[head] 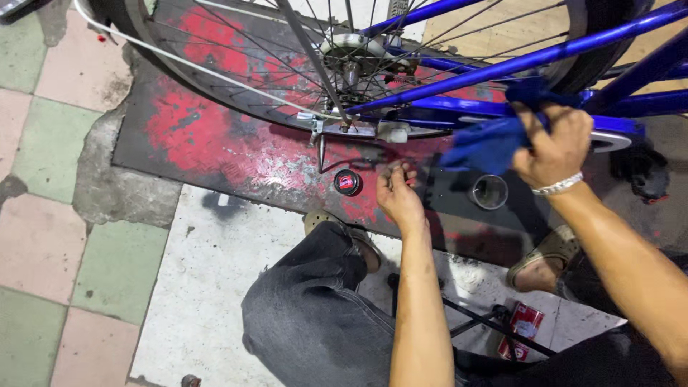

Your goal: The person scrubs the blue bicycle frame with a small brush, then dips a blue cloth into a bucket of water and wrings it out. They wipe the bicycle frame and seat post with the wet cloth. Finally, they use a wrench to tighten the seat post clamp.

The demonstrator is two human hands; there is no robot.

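Left to right: small round red-and-black tin (347, 182) is sitting on the red-stained black mat (215, 143), just beside the left hand (398, 195), whose fingers are curling loosely, gripping nothing. Clear round lid (490, 191) is lying between the hands. Right hand (552, 147) is clenching a blue rag (487, 143) against the blue bike frame (502, 68).
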